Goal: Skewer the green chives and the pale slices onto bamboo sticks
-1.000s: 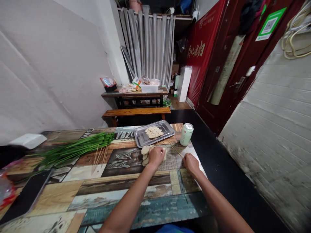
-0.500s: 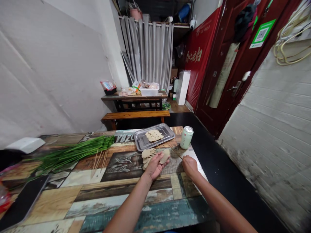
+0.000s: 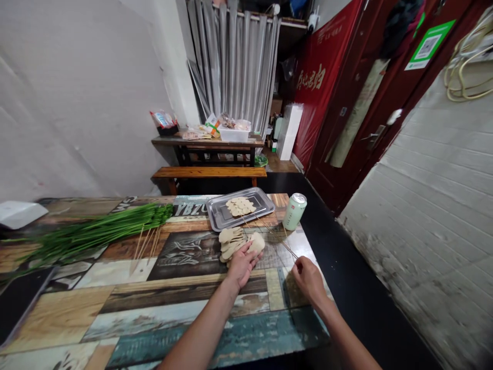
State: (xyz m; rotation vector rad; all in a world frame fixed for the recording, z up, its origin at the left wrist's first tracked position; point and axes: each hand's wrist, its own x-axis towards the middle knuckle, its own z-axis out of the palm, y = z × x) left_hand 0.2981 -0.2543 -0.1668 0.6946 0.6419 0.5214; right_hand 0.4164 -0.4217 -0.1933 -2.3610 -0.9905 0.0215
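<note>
My left hand (image 3: 242,267) is closed around a pale, round flat slice (image 3: 257,241), held by its edge just above the table. Right beside it lies a pile of similar pale slices (image 3: 229,242). My right hand (image 3: 308,278) pinches the near end of thin wooden skewers (image 3: 288,248), which slant away toward the tray. How many skewers the fingers grip is hard to make out. Beyond both hands, a metal tray (image 3: 215,222) carries more pale slices (image 3: 241,206), with skewer ends sticking out toward me.
A green drink can (image 3: 295,211) stands at the table's right edge. Long green stalks (image 3: 103,231) and several loose skewers (image 3: 148,244) lie on the left, near a dark flat object (image 3: 23,303). Behind are a bench (image 3: 210,172) and a second table with a white tub (image 3: 234,134).
The view has tilted down and shifted slightly right. My right hand has drawn a little back toward me along the skewers. My left hand keeps the slice, now turned flatter.
</note>
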